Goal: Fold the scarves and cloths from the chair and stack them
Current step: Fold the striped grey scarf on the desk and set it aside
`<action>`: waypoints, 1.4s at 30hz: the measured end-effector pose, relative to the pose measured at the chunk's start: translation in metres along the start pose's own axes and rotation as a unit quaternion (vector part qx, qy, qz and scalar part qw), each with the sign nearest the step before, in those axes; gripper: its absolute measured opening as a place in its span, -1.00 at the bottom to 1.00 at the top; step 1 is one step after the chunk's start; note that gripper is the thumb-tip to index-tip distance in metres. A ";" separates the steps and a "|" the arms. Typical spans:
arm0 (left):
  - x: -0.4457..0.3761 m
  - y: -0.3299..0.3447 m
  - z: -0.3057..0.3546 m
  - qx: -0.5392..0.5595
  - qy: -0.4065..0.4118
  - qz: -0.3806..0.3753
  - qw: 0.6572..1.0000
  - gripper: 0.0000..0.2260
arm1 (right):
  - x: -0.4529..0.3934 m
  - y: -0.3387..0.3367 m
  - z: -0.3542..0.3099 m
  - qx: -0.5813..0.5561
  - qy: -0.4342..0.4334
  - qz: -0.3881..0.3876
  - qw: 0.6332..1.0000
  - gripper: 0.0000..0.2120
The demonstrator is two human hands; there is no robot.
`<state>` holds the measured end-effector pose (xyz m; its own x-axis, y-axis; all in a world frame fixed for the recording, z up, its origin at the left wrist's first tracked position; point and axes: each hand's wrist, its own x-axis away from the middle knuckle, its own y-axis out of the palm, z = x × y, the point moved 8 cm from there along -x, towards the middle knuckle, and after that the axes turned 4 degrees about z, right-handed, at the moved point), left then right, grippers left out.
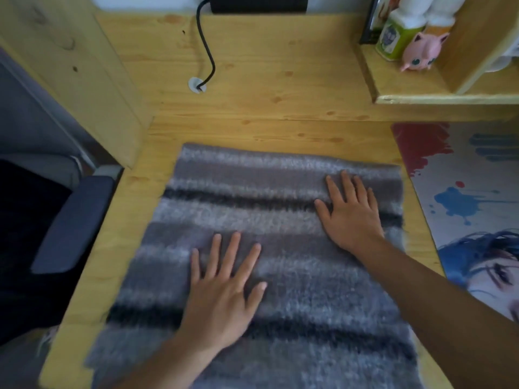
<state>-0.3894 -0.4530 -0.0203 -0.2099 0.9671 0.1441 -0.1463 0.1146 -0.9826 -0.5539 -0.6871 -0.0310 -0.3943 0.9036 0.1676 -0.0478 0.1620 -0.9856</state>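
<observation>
A fuzzy grey scarf (252,209) with dark and pale stripes lies spread flat on the wooden desk (252,80), reaching from mid-desk down past the near edge. My left hand (224,287) presses flat on its lower middle, fingers spread and straight. My right hand (351,211) lies flat on the scarf's far right part, fingers straight and pointing away from me. Neither hand grips the fabric.
A dark chair (70,226) with an armrest stands left of the desk. A printed mat (471,197) covers the desk's right side. A black cable (206,51) runs into a grommet at the back. A shelf at the far right holds a pink toy (421,51) and a green carton (396,37).
</observation>
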 end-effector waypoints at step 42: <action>0.168 0.043 0.156 0.046 0.087 0.061 0.993 -0.25 | 0.131 0.010 -0.009 -0.023 -0.149 -0.045 0.988 -0.38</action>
<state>-0.5820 -0.3216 -0.0196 -0.0616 0.9981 -0.0060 -0.2204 -0.0194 -0.9752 -0.5980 -0.5634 -0.0185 -0.6435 0.7291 0.2333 -0.0560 0.2592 -0.9642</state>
